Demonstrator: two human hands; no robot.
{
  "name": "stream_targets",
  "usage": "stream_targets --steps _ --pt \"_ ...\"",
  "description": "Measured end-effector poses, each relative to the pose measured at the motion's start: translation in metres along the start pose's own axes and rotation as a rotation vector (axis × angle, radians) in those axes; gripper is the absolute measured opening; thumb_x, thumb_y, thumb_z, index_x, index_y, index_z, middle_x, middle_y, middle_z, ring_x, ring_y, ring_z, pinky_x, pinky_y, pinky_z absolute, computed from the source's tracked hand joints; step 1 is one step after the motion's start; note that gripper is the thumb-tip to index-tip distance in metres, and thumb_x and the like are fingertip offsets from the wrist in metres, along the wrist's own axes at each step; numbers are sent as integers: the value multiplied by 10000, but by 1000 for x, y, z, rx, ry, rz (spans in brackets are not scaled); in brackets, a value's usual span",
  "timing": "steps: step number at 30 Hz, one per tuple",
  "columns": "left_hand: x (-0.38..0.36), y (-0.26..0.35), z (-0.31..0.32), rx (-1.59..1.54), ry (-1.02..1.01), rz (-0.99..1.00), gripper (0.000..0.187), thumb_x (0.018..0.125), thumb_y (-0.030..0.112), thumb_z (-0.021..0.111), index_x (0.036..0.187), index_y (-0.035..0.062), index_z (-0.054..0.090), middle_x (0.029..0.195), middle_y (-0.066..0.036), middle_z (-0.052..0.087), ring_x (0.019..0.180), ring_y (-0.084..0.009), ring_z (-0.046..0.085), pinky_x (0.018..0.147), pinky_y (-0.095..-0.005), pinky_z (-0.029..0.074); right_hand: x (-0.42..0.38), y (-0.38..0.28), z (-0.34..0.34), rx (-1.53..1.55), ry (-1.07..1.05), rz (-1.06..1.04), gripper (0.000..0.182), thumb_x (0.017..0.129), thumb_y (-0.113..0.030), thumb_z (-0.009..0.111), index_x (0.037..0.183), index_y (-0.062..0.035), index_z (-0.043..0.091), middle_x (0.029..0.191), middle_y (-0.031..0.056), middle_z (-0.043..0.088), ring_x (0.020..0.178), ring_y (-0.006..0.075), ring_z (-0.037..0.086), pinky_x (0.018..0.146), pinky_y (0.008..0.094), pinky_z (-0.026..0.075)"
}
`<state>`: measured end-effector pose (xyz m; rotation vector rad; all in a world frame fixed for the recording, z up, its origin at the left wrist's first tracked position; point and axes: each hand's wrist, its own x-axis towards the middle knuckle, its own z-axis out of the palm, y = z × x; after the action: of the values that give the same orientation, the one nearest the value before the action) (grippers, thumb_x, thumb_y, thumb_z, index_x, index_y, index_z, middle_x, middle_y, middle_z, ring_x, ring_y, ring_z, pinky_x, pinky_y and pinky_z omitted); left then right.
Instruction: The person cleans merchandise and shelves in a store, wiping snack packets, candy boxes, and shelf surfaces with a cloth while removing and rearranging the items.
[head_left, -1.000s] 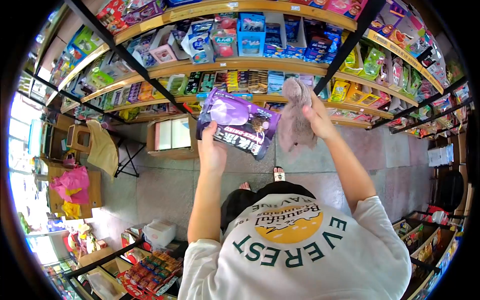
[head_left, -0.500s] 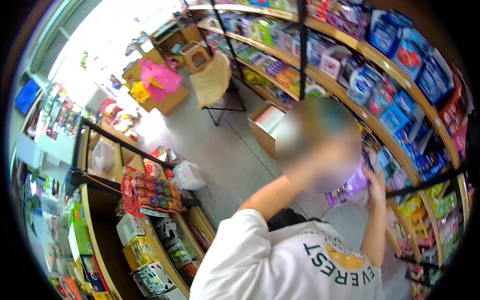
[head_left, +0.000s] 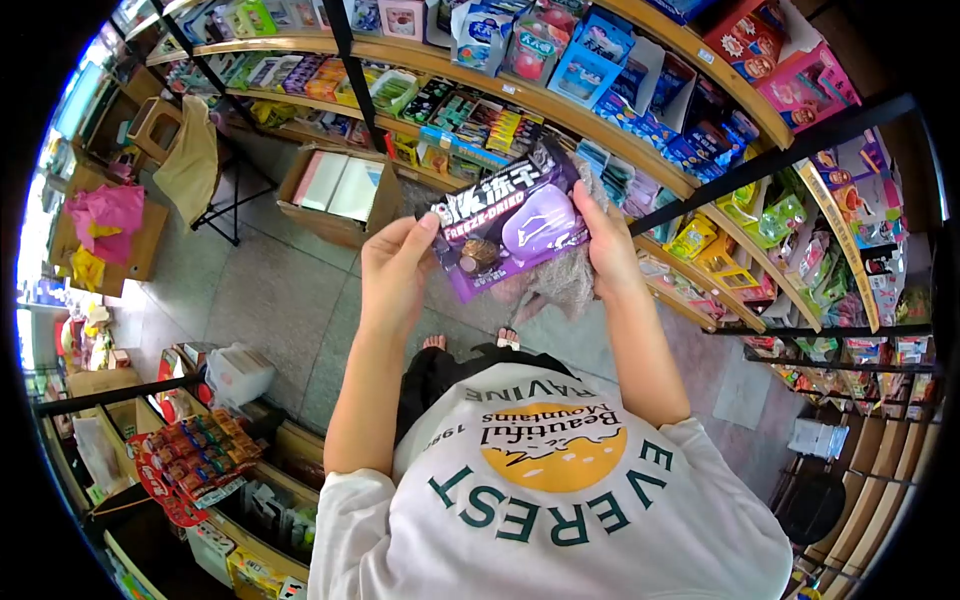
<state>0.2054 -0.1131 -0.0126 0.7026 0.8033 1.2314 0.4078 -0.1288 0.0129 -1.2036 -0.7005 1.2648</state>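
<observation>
A purple and black packet with "FREEZE-DRIED" printed on it (head_left: 515, 222) is stretched between both hands, its printed face toward the camera. My left hand (head_left: 397, 262) pinches its left end between thumb and fingers. At the packet's right end, my right hand (head_left: 607, 243) grips the edge, thumb in front. Crumpled clear plastic (head_left: 568, 275) hangs behind and below the packet, beside my right hand; its contents are hard to make out.
Shelves of snack packets (head_left: 500, 125) curve along the top and right. An open cardboard box (head_left: 340, 195) stands on the floor near a folding chair (head_left: 192, 165). At lower left is a shelf with a red snack display (head_left: 200, 455).
The view has turned toward the shelves and down. Both hands now hold the packet up in front; before, one hand was hidden by a blur and the other held something purple at the right.
</observation>
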Motion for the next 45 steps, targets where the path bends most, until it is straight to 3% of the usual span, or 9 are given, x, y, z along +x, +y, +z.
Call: stream_targets --steps 5,13,23,32,38,41,42,44,45 --pt "4 1 14 -63 -49 -34 176 825 179 568 777 13 601 743 -54 624 637 -104 587 605 -243 474 -8 -9 -14 41 16 -33 352 885 -301 455 1046 3 529 964 76 594 824 144 582 720 275 475" --pt "10 -2 28 -61 -97 -89 168 824 191 570 743 44 593 713 -22 611 602 -67 557 562 -203 436 -10 -8 -36 -66 54 -105 376 893 -329 428 1047 -4 536 978 74 598 815 139 588 721 275 475" --pt "11 -4 36 -80 -144 -97 180 835 194 560 713 63 553 702 1 591 587 -43 506 553 -190 408 -8 -10 -39 213 -2 37 373 887 -352 417 1041 -33 534 976 91 595 856 182 590 746 311 477" --pt "5 4 40 -165 -128 -86 154 857 158 510 768 45 566 722 -47 619 616 -91 588 564 -207 463 -26 -27 -32 101 -118 -100 334 887 -286 444 1073 -19 519 974 66 592 838 144 578 760 275 455" --pt "3 2 39 -146 -131 -67 203 860 206 506 934 28 570 861 -47 611 778 -93 567 701 -237 433 -21 -19 -39 117 -61 -147 312 888 -261 449 1045 -9 544 974 60 597 860 134 573 762 269 450" --pt "-1 1 45 192 28 272 263 832 188 539 1039 28 522 977 -61 551 893 -124 512 768 -251 376 -20 -19 -42 118 26 -142 314 885 -266 457 1045 -11 546 965 55 600 847 125 572 751 266 450" --pt "-3 0 46 190 17 269 263 832 188 539 1039 28 522 977 -61 551 893 -124 512 768 -251 376 -19 -18 -43 105 44 -153 313 885 -268 459 1043 -13 548 956 47 600 841 118 568 744 261 447" --pt "-8 -5 50 614 27 704 255 774 108 584 1006 22 522 1004 -77 535 886 -153 511 775 -254 370 -22 -24 -40 27 64 -198 306 887 -270 457 1036 -20 552 939 28 597 826 98 555 734 246 435" --pt "-11 -2 54 737 -25 794 281 697 38 621 965 24 536 1025 -109 520 877 -177 513 777 -270 381 -23 -24 -41 47 18 -192 321 883 -273 467 1058 -13 536 937 36 595 820 100 554 732 244 435"
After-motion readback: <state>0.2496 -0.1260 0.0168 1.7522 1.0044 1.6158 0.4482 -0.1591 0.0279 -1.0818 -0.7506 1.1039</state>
